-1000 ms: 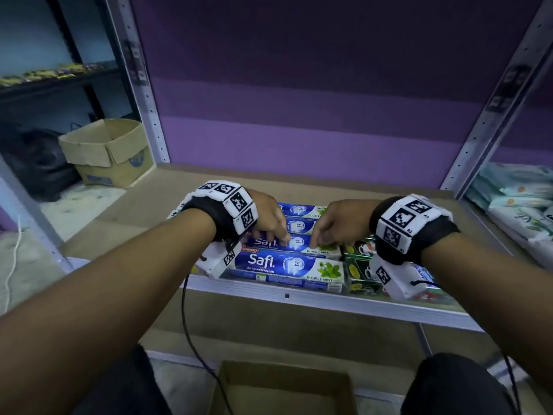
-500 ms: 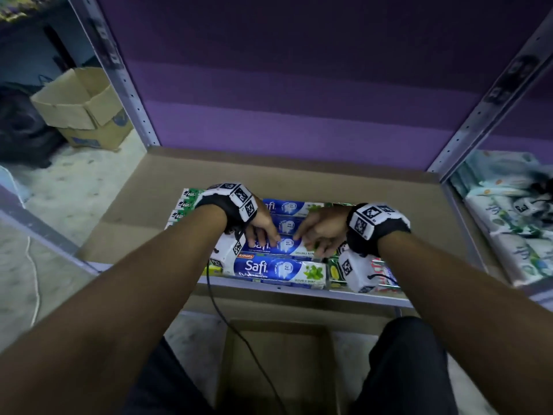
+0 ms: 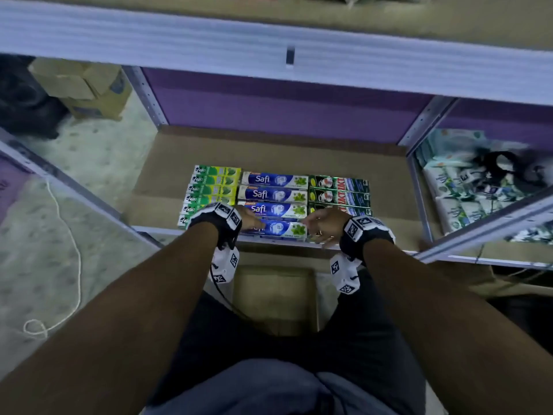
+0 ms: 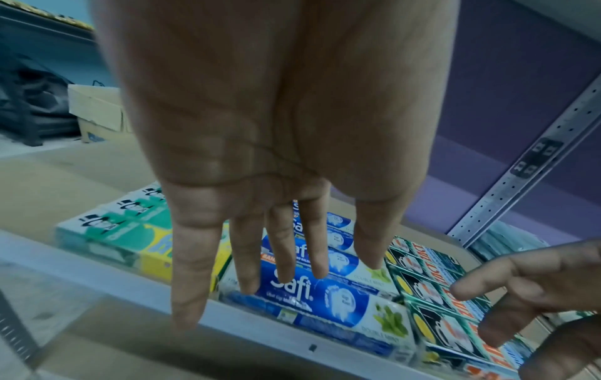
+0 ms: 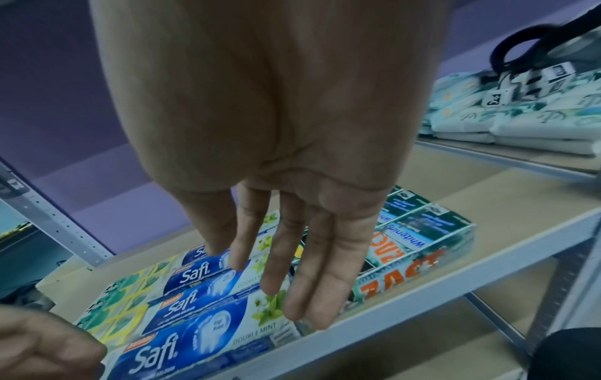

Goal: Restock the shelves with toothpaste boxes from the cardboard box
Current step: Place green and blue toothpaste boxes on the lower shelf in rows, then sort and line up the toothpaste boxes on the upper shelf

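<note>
A shelf (image 3: 155, 205) carries 3 columns of toothpaste boxes: green-yellow boxes (image 3: 215, 182), 4 blue Safi boxes (image 3: 273, 194) in the middle, dark green boxes (image 3: 339, 191). The cardboard box (image 3: 276, 298) on the floor below looks empty, so restocking seems nearly finished. Left hand (image 3: 250, 221) and right hand (image 3: 321, 226) hover over the frontmost Safi box (image 3: 284, 229), fingers straight, holding nothing. White packets (image 3: 454, 202) fill the neighbouring shelf.
</note>
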Motion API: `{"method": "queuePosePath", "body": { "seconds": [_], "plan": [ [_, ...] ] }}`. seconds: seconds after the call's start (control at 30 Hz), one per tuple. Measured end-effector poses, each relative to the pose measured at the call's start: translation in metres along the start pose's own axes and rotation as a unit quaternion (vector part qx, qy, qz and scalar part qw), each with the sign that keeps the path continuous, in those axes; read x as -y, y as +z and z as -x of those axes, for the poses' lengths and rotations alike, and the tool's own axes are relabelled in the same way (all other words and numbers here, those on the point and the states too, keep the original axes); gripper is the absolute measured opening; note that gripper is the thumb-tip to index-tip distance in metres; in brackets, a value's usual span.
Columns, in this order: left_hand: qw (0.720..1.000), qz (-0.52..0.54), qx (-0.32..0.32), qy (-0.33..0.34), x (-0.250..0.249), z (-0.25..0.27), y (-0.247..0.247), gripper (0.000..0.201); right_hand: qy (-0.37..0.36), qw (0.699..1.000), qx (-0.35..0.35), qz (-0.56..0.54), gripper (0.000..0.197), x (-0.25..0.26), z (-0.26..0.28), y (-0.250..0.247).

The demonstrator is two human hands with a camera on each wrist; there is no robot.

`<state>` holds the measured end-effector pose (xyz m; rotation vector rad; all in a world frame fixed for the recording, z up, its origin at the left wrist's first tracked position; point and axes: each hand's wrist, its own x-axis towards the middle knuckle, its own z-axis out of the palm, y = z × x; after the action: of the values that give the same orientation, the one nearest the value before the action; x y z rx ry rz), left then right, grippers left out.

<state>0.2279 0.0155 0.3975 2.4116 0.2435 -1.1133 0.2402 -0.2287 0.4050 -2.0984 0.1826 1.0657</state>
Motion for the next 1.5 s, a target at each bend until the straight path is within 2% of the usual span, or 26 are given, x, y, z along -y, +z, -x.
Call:
{"method": "queuePosePath", "body": {
  "seconds": [0.1, 0.2, 0.3, 0.4, 0.53, 0.63, 0.73, 0.87, 1.13, 1.27, 1.5],
  "plan": [
    [1.000, 0.013, 0.015, -0.004, -0.001, 0.023, 0.004, 0.059, 0.035, 0.998, 0.024, -0.052, 0.024, 0.001, 0.028, -0.003],
    [1.000, 0.029, 0.010, 0.003, -0.004, 0.049, 0.001, 0.060, 0.029, 0.998, 0.031, -0.055, 0.025, 0.011, 0.055, -0.004],
    [0.996, 0.085, 0.023, 0.022, -0.009, 0.073, -0.008, 0.044, 0.019, 0.996, 0.033, -0.079, 0.031, 0.025, 0.080, -0.008],
    [0.985, 0.169, 0.024, 0.036, -0.014, 0.099, -0.015, 0.040, 0.000, 0.995, 0.041, -0.094, 0.027, 0.036, 0.103, -0.012],
    [0.969, 0.237, -0.007, 0.070, -0.024, 0.134, -0.026, 0.034, -0.045, 0.995, 0.029, -0.085, 0.026, 0.050, 0.129, -0.016],
    [0.956, 0.263, -0.041, 0.126, -0.033, 0.164, -0.038, 0.023, -0.078, 0.991, 0.031, -0.101, 0.022, 0.065, 0.152, -0.023],
    [0.937, 0.272, -0.087, 0.201, -0.042, 0.192, -0.053, 0.018, -0.142, 0.985, 0.020, -0.101, 0.024, 0.084, 0.181, -0.033],
    [0.913, 0.292, -0.123, 0.256, -0.057, 0.232, -0.077, 0.018, -0.227, 0.969, -0.025, -0.091, 0.020, 0.115, 0.223, -0.050],
    [0.868, 0.247, -0.227, 0.367, -0.095, 0.306, -0.141, 0.015, -0.352, 0.926, -0.093, -0.102, 0.019, 0.171, 0.295, -0.094],
    [0.850, 0.196, -0.252, 0.418, -0.112, 0.333, -0.174, 0.016, -0.398, 0.905, -0.115, -0.094, 0.019, 0.197, 0.315, -0.119],
    [0.822, 0.105, -0.353, 0.434, -0.144, 0.350, -0.241, 0.013, -0.427, 0.881, -0.187, -0.085, 0.016, 0.252, 0.327, -0.165]
  ]
}}
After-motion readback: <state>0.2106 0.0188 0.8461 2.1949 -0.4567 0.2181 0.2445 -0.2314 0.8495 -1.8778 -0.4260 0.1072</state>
